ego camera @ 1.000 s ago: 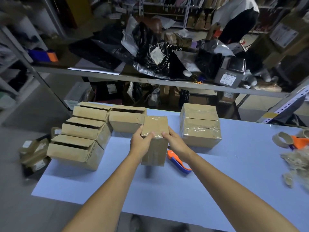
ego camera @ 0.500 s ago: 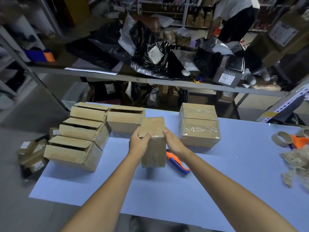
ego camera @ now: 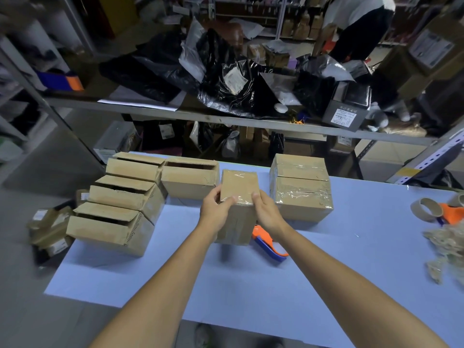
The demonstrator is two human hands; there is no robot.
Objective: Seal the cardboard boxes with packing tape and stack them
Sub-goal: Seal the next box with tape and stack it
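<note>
Currently, the left hand [ego camera: 217, 209] and right hand [ego camera: 266, 212] grip the upright brown taped cardboard box [ego camera: 238, 187] mid-way across the pale blue table [ego camera: 226, 285]. Uneven thumb pressure could wrinkle its tape or tip it toward the stack of 2 sealed boxes [ego camera: 301, 194] beyond.

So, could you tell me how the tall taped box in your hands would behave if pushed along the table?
Probably tippy: the taped box stands on end, taller than wide. Likely stiff: its faces look flat where the left hand and right hand grip it. The glossy tape on top may be slick under fingers.
</note>
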